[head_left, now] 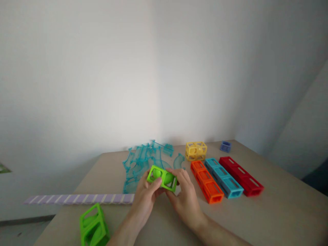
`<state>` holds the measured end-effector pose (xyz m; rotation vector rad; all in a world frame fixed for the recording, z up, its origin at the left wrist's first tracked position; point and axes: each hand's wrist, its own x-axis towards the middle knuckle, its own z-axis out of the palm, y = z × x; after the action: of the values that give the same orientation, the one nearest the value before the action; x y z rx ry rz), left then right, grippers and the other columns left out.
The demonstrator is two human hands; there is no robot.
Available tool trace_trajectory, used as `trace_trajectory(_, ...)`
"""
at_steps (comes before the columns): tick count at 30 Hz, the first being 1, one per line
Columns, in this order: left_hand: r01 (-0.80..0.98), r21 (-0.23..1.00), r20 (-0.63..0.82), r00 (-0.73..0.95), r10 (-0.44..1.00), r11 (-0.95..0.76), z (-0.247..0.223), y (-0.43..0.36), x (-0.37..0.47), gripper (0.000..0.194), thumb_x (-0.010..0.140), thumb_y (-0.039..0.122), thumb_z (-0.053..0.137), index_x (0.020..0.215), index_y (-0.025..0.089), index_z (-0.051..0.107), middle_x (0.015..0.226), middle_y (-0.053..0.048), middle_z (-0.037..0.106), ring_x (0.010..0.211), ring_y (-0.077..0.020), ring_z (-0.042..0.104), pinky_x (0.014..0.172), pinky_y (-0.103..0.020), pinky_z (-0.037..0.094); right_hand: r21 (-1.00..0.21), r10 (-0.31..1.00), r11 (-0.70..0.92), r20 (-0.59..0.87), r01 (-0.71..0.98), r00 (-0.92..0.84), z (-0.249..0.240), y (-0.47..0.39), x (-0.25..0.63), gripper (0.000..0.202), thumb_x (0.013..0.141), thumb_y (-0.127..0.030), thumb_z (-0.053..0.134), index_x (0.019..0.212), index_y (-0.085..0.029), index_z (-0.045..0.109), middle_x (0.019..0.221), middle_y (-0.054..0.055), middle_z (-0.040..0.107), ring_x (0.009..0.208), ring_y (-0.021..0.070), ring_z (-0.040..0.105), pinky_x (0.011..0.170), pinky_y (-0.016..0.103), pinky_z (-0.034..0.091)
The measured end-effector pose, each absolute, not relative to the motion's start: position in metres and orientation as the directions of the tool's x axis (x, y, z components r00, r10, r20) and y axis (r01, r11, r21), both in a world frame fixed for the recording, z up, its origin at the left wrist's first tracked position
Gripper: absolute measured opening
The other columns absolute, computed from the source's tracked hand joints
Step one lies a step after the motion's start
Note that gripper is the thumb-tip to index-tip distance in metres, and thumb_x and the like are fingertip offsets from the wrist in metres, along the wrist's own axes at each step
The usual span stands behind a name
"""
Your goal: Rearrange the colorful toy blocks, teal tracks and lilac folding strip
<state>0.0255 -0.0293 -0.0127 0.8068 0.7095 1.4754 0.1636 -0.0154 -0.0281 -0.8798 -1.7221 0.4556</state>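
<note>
Between my two hands is a green open-frame plastic block (166, 181) made of two joined sections with curved pieces inside. My left hand (146, 191) grips its left end, thumb pressed on the near face. At the right end, my right hand (183, 196) holds it with thumb below and fingers over the top. The block is raised over the table and tilted down to the right. A similar green block (94, 225) lies on the table to the left of my left forearm.
Clear teal track pieces (142, 157) lie behind my hands. Orange (207, 181), light-blue (223, 177) and red (241, 176) frame blocks lie to the right. A yellow block (196, 151) and a small blue-purple piece (226, 146) stand farther back. A purple striped strip (82, 199) overhangs the table's left edge.
</note>
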Motion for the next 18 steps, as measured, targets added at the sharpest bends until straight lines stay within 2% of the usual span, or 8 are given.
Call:
trace_trajectory(3, -0.517, 0.853, 0.058, -0.045, 0.997, -0.073, -0.0138, -0.0272, 0.027, 0.023, 0.072, 0.022, 0.075, 0.091, 0.018, 0.062, 0.083, -0.001, 0.065, 0.074, -0.0159, 0.062, 0.067, -0.028, 0.052, -0.643, 0.717, 0.686, 0.678, 0.341, -0.162, -0.0261, -0.0175, 0.1634, 0.061, 0.067, 0.006, 0.057, 0.12, -0.023, 0.054, 0.105, 0.006, 0.056, 0.102, 0.0236, 0.05, 0.087, 0.036, 0.044)
trace_trajectory(7, -0.53, 0.845, 0.063, -0.029, 0.998, -0.069, -0.0138, -0.0259, 0.0259, 0.02, 0.073, 0.023, 0.074, 0.088, 0.018, 0.063, 0.078, 0.001, 0.063, 0.071, -0.0139, 0.061, 0.065, -0.026, 0.051, -0.597, 0.694, 0.704, 0.695, 0.384, -0.19, -0.0246, -0.0197, 0.1644, 0.061, 0.067, 0.004, 0.057, 0.121, -0.023, 0.054, 0.104, 0.006, 0.055, 0.1, 0.0249, 0.049, 0.085, 0.038, 0.045)
trace_trajectory(18, -0.539, 0.842, 0.041, 0.013, 0.999, -0.027, -0.0145, -0.0265, 0.0226, 0.017, 0.074, 0.024, 0.073, 0.088, 0.017, 0.066, 0.083, -0.003, 0.068, 0.071, -0.015, 0.064, 0.065, -0.026, 0.053, -0.464, 0.606, 0.765, 0.753, 0.447, -0.257, -0.0224, -0.0201, 0.1652, 0.064, 0.068, 0.005, 0.048, 0.125, -0.024, 0.052, 0.103, 0.007, 0.055, 0.094, 0.0243, 0.049, 0.08, 0.039, 0.047)
